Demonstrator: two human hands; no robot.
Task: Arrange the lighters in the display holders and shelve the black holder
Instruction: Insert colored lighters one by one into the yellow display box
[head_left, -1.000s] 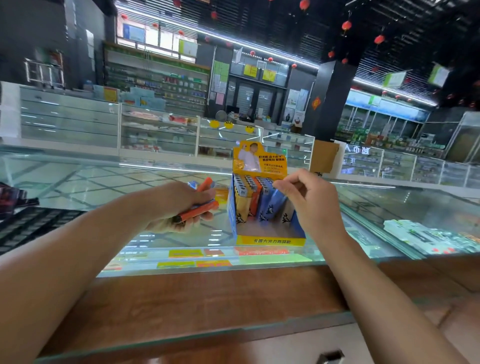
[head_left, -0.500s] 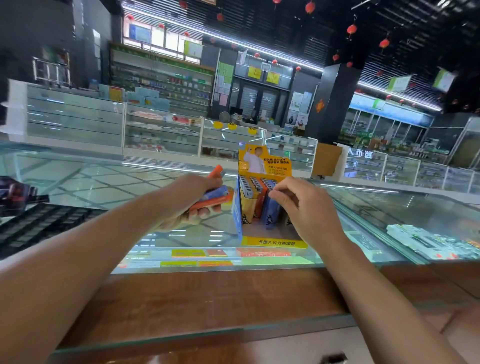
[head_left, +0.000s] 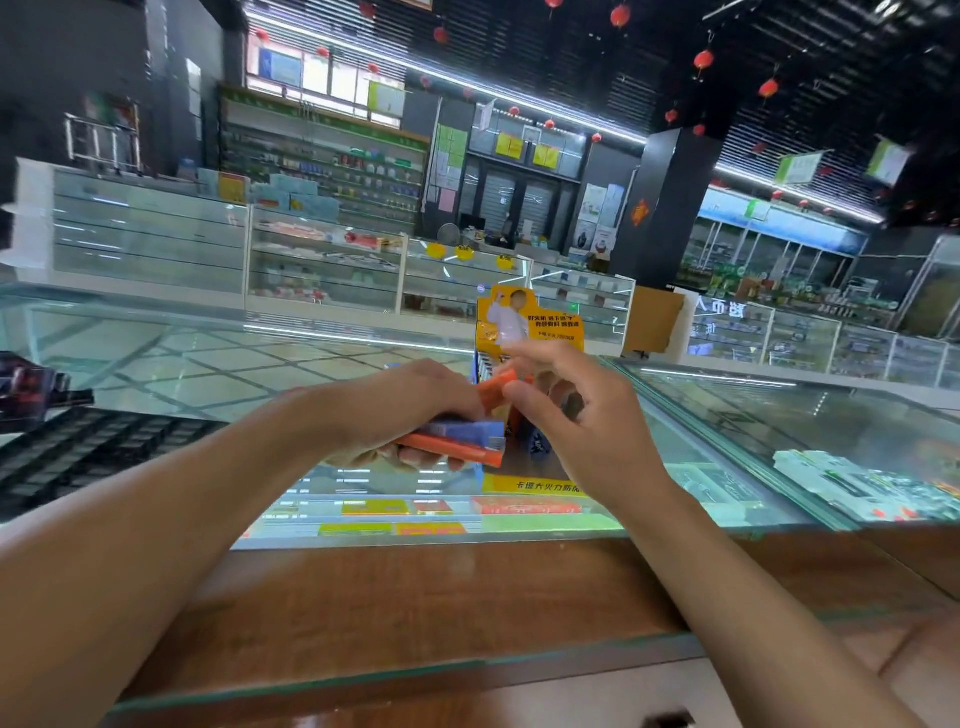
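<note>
In front of the yellow holder (head_left: 530, 325) on the tabletop (head_left: 208, 374), the left hand (head_left: 410, 405) grips several lighters (head_left: 457, 441); the right hand (head_left: 587, 415) pinches one orange lighter (head_left: 496, 392).

lighters in left hand (head_left: 452, 441): orange and blue
display holder (head_left: 530, 322): yellow card, blue sides
counter edge (head_left: 415, 597): brown wood
lanterns (head_left: 704, 58): red

A single wide-angle head camera looks forward and slightly down from close above the glass surface (head_left: 156, 364). Both forearms enter from the bottom edge, and the shop aisles stretch away well beyond.
</note>
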